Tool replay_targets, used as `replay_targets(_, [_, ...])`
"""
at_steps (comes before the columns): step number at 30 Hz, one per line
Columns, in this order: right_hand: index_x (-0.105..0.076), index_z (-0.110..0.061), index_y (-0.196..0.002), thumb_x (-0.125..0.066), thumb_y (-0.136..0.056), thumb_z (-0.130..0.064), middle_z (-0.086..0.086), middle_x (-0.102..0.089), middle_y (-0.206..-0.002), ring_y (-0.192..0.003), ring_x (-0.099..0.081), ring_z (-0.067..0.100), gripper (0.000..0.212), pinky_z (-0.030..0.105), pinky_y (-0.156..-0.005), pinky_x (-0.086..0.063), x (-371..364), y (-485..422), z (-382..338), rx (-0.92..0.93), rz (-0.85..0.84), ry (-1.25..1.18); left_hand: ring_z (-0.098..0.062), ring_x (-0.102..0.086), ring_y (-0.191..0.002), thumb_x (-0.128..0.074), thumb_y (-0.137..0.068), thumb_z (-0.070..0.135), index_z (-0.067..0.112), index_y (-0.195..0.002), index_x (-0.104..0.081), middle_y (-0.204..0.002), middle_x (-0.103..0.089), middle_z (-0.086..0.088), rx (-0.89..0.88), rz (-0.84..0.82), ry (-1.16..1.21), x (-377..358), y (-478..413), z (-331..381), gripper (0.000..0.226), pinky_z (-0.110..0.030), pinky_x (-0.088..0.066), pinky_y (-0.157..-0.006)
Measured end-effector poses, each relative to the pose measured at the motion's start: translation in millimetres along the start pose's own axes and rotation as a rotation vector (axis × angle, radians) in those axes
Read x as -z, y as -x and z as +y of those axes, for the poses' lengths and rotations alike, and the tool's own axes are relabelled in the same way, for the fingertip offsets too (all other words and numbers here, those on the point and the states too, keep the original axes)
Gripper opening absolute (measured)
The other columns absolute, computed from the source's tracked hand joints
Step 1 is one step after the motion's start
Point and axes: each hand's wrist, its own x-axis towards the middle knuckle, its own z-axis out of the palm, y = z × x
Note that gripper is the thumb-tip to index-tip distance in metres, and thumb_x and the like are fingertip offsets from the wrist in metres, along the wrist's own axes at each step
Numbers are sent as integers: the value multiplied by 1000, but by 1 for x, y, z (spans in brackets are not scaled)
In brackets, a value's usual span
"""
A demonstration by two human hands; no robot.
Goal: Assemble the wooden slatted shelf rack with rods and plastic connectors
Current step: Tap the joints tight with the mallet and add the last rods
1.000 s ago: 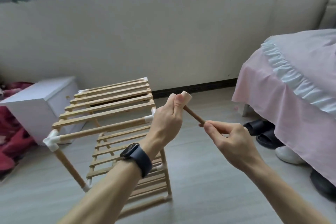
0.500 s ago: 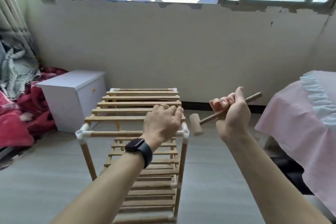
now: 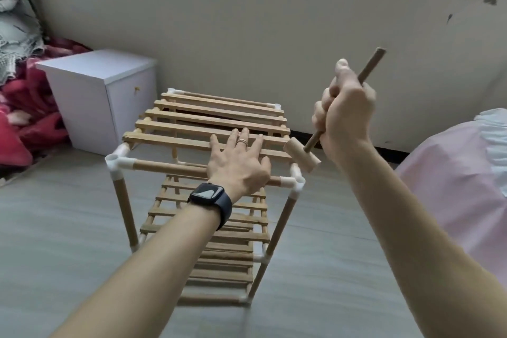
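Since half a second ago: mallet head is lower, now just above the white connector at the near right corner of the rack; its handle tips more upright. Your right hand wraps the handle in a full fist. Your left hand lies flat, fingers straight and spread, on the top slats beside that corner. Rack stands upright on the floor. Judgement: seating tap on this corner. Strike squarely down with short light blows, keep your left thumb clear, and press down so the frame does not rock.
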Motion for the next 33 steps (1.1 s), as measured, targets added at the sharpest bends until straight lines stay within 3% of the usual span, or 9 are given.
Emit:
replay_targets(4, [-35, -24, -50, -50, -98, -33, -3, -29, -45, -39, -26, 16, 51, 30, -43, -21, -2, 17, 19, 60, -34, 176, -22, 4, -156, -19, -99, 46, 32, -161, -4, -169, 3, -4, -2, -7, 21, 1, 5, 0, 65, -64, 8, -120])
replay_targets(8, [-37, -27, -47, -52, -95, -32, -4, -28, -44, -37, -24, 15, 51, 26, -41, -19, -5, 5, 11, 81, 23, 11, -22, 6, -156, -23, -96, 40, 32, -161, -3, -169, 4, -3, -1, -11, 28, 2, 8, -3, 69, -63, 9, -120])
replay_targets(11, [-35, -23, -52, -50, -96, -32, -3, -29, -45, -41, -25, 17, 47, 36, -43, -18, -4, 22, 22, 100, -52, 216, -22, 6, -156, -24, -96, 39, 32, -162, -2, -169, 5, -3, -2, -24, 34, 3, 11, -4, 69, -63, 8, -120])
replay_targets(15, [-36, -27, -49, -52, -96, -33, -5, -29, -43, -35, -24, 15, 50, 23, -39, -20, 3, 14, 4, 120, 21, 32, -22, 5, -156, -24, -96, 38, 33, -161, -3, -170, 4, -3, -6, -11, 36, 2, 13, -7, 69, -62, 7, -121])
replay_targets(21, [-35, -25, -47, -46, -106, -19, -4, -30, -43, -38, -26, 15, 60, 31, -43, -21, 17, 47, 20, 63, 7, 146, -22, -8, -155, -24, -98, 41, 33, -160, -18, -169, -12, -5, -20, 51, 72, 1, 22, -7, 62, -58, -3, -123])
replay_targets(24, [-35, -28, -45, -43, -109, -29, -8, -27, -45, -37, -25, 11, 65, 25, -40, -24, 31, 57, 2, 38, 108, -137, -17, -28, -145, -27, -100, 51, 27, -143, -50, -155, -42, -1, -110, 341, 315, 3, 33, -4, 55, -46, -23, -118])
replay_targets(26, [-33, -28, -46, -40, -110, -39, -8, -22, -48, -39, -22, 11, 65, 24, -40, -25, 39, 66, -4, -31, 182, -368, -11, -34, -135, -23, -98, 61, 27, -131, -62, -140, -54, 3, -166, 400, 533, 10, 45, 9, 62, -40, -31, -107])
replay_targets(29, [-33, -24, -50, -39, -109, -42, -5, -24, -52, -43, -27, 13, 62, 24, -43, -33, 44, 74, -7, -138, 275, -556, -5, -56, -110, -25, -97, 69, 31, -98, -67, -100, -68, 14, -254, 231, 803, 13, 63, 34, 56, -38, -45, -92])
replay_targets(33, [-50, -15, -65, -50, -106, -35, 1, -53, -65, -62, -60, 14, 46, 29, -67, -56, 77, 85, -2, -214, 211, -349, -16, -71, -93, -48, -103, 48, 22, -110, -61, -92, -73, 1, -193, 14, 1095, 20, 65, 42, 30, -50, -55, -92])
